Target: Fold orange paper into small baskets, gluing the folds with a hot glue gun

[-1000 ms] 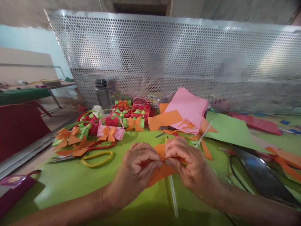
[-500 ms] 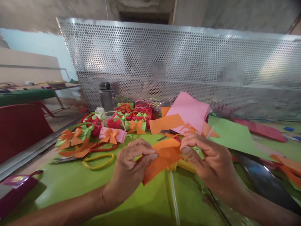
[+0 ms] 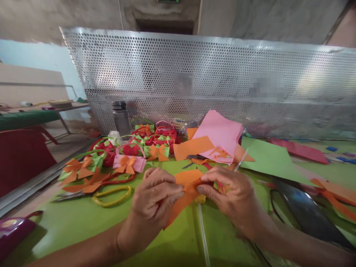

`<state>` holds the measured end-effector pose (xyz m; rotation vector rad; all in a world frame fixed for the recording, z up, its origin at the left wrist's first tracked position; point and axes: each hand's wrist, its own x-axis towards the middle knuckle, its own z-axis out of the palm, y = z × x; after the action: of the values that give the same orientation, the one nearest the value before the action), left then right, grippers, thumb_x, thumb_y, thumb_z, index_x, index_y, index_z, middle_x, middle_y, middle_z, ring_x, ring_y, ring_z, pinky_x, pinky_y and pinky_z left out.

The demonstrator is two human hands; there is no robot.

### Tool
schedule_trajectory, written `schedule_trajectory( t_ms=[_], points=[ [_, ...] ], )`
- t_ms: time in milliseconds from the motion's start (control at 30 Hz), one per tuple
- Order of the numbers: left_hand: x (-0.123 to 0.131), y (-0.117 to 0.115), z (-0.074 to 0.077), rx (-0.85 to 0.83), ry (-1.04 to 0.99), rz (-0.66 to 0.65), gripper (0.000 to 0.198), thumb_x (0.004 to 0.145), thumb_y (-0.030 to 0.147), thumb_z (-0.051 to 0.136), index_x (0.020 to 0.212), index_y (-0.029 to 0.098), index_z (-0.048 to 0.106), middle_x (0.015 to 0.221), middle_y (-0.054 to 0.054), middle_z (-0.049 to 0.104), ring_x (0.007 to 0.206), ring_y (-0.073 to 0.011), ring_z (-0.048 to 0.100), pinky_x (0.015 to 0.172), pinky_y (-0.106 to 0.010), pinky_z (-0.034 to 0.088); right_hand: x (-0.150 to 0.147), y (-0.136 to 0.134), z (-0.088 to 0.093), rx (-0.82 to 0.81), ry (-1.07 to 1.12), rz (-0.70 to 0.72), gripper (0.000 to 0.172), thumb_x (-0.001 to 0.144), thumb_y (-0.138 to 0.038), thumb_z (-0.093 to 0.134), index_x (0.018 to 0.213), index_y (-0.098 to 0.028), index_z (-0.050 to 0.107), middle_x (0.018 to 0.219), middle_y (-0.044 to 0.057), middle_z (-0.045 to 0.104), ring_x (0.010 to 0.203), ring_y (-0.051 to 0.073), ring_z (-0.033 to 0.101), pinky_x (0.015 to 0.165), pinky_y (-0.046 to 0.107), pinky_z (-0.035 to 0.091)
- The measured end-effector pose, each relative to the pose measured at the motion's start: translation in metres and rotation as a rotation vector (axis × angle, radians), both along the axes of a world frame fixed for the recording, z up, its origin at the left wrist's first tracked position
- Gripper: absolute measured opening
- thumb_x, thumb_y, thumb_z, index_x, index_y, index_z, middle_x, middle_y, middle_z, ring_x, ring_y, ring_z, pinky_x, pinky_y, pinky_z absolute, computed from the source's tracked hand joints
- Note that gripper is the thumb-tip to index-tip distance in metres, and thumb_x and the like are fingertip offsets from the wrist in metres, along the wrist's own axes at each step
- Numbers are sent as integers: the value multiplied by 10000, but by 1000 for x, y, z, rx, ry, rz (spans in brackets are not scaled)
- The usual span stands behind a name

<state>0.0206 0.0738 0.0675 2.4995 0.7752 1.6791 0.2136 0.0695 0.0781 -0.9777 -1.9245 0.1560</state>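
Note:
Between my hands is a piece of orange paper (image 3: 185, 196), held above the green tabletop (image 3: 155, 248). My left hand (image 3: 155, 204) pinches its left side with thumb and fingers. At the paper's right edge, my right hand (image 3: 230, 198) grips with thumb and forefinger. Beneath the paper a yellow glue gun (image 3: 200, 199) partly shows, with a clear glue stick (image 3: 204, 233) lying in front of it. To the left of my left hand lie scissors with yellow and red handles (image 3: 112, 196). Little paper bags with bows (image 3: 129, 164) stand beyond them.
A grey bottle (image 3: 121, 118) stands before the perforated metal panel (image 3: 167, 66). Pink sheets (image 3: 219, 133), a green sheet (image 3: 274, 159) and orange scraps (image 3: 194, 147) lie behind my hands. At right is a dark phone (image 3: 308, 211); at left, a purple device (image 3: 16, 233).
My right hand has moved inward along the orange paper, closer to my left hand. The paper's shape has shifted between them. The whole view has turned slightly.

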Motion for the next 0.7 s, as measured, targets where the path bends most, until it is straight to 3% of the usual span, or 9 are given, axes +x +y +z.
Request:
schedule_trajectory(
  t_ms=[233, 700],
  points=[
    [2, -3, 1, 7, 20, 30, 143, 768, 55, 565, 788, 191, 605, 730, -7, 617, 649, -123, 553, 647, -289, 442, -1, -3, 3, -8, 28, 18, 82, 749, -163, 638, 679, -202, 624, 786, 11, 540, 736, 142, 532, 645, 269, 426],
    [5, -1, -1, -188, -17, 16, 43, 771, 130, 616, 756, 164, 637, 679, -15, 621, 648, -133, 568, 611, -269, 438, -2, -5, 1, 16, 8, 2, 107, 753, -138, 615, 683, -200, 564, 844, 6, 556, 812, 145, 541, 705, 269, 400]
  ],
)
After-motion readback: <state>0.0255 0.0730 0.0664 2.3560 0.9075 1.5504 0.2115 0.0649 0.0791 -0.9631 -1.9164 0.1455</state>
